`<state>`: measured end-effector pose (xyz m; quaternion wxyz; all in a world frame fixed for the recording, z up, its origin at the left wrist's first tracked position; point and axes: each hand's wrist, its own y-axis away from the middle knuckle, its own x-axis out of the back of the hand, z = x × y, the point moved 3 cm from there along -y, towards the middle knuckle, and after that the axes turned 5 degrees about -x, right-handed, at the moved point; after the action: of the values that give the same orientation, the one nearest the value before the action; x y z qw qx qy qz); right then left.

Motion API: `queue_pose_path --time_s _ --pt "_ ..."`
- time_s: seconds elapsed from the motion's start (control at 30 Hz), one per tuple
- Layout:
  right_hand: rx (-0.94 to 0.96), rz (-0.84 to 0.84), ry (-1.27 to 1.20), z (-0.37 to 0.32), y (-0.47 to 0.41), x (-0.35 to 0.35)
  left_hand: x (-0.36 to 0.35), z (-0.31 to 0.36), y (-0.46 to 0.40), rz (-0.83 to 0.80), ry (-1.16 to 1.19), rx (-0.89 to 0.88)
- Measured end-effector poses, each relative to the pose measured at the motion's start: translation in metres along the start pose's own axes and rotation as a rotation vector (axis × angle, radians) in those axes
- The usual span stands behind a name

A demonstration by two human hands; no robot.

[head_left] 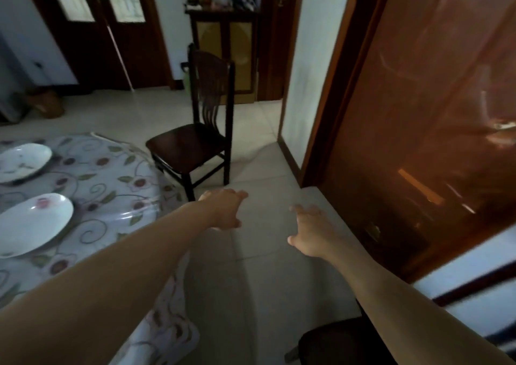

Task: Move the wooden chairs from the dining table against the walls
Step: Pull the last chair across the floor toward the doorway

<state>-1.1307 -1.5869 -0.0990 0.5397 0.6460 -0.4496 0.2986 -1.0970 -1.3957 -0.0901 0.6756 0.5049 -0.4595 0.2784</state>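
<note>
- While both bare arms reached forward over the tiled floor [251,281], neither hand held anything.
- The left hand [223,209] hung palm down near the front leg of the chair [192,144], apart from it, its fingers [240,195] loosely spread and pointing ahead.
- The right hand [310,233] hung lower and to the right, also palm down, with its fingers [300,211] spread wide and the thumb out to the left.
- The dark wooden chair stood upright on the floor just beside the rim of the tabletop [111,174], its seat turned toward the tabletop and its tall slatted back toward the room's far side.
- The chair stood apart from the white wall [304,79] on the right, with bare tiles between them.
- A second dark chair [335,342] showed only partly at the lower edge, under the right forearm.
- The round tabletop, covered by a flowered cloth under clear plastic, carried two white dishes: one [23,160] farther off and one [35,222] nearer.
- A reddish wooden door [418,113] filled the right side, blurred by motion.
- A dark cabinet [223,43] with small ornaments on top stood against the far wall, behind the chair.
- Dark double doors [106,29] with frosted panes stood at the upper left.
</note>
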Motion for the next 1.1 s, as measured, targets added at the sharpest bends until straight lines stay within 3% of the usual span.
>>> queue_pose_path --time_s 0.27,0.47,1.1 --pt "0.141 -0.055 0.047 -0.084 -0.058 0.005 0.005 -0.091 0.000 0.047 0.213 0.148" --pt "0.216 -0.086 0.082 -0.120 -0.106 0.014 0.014 -0.122 -0.027 0.070 0.287 0.207" --pt "0.427 -0.116 0.159 -0.205 -0.373 0.135 0.126 -0.238 -0.223 0.124 0.408 0.422"
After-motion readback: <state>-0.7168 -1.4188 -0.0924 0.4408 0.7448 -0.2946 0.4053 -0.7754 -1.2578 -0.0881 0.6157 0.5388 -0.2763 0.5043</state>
